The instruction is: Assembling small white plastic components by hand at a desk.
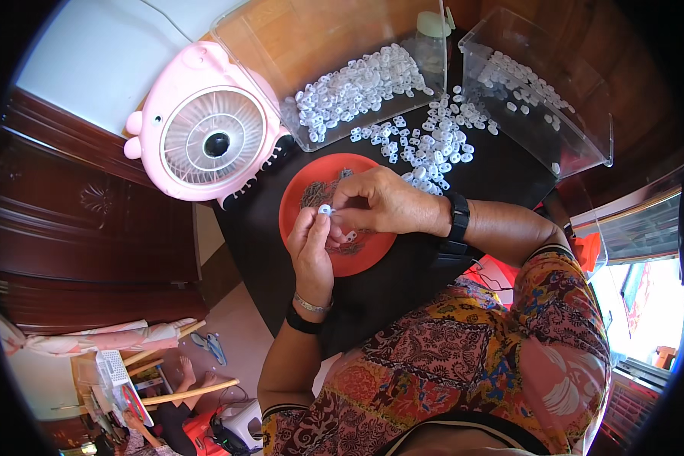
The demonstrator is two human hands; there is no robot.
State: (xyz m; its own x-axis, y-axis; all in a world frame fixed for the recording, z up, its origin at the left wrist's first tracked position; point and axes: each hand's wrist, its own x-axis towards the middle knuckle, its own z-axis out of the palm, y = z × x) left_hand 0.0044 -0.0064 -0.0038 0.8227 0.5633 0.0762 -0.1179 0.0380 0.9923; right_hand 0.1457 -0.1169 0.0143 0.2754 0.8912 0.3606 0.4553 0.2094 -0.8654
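Note:
My left hand (312,257) is closed in a pinch on a small white oval plastic piece (324,209) with a dark hole showing. Another such white piece (350,236) shows lower down by my left fingers. My right hand (391,199) has thumb and forefinger pressed together right beside the held piece; whatever lies between them is too small to make out. Both hands are over a round red plate (351,266). On that plate lies a heap of thin grey metal-looking bits (311,196), partly hidden by my hands.
Loose white pieces (441,144) spread over the dark table (254,243) beyond the plate. Two clear plastic bins (372,114) (577,144) hold more of them. A pink animal-shaped fan (159,144) stands left, and a lidded jar (432,45) behind. Another person's bare feet (187,372) show lower left.

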